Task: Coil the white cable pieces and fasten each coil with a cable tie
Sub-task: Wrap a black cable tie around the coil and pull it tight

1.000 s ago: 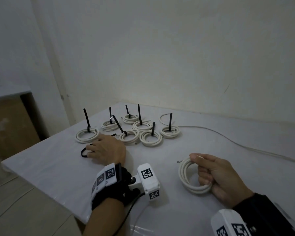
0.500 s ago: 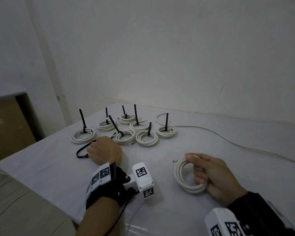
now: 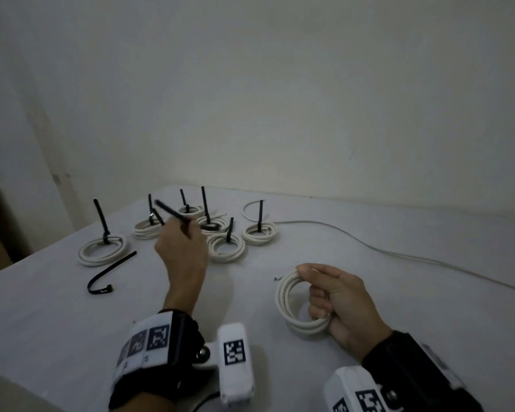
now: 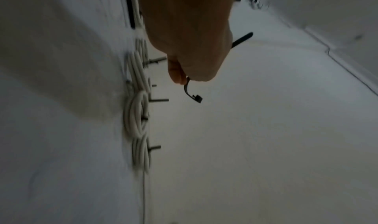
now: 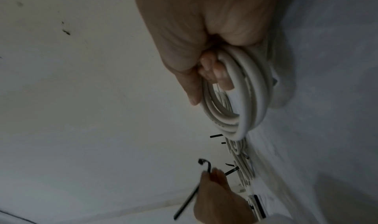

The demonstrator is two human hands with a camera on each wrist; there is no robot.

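My right hand (image 3: 336, 295) grips a loose white cable coil (image 3: 292, 304), holding it upright on the table; in the right wrist view the fingers (image 5: 216, 72) curl through the coil (image 5: 241, 101). My left hand (image 3: 182, 242) is raised above the table and pinches a black cable tie (image 3: 173, 215); the left wrist view shows the tie (image 4: 192, 91) hanging from the fingertips with its head end free. Another black cable tie (image 3: 107, 275) lies loose on the table at the left.
Several white coils fastened with upright black ties (image 3: 101, 248) (image 3: 259, 233) stand in a cluster at the back of the white table (image 3: 72, 322). A long white cable (image 3: 399, 254) trails from there to the right. The table's edge runs along the left.
My left hand has lifted from the table with one black tie, moving up and right. A second tie stays on the table. The right hand keeps the coil still.
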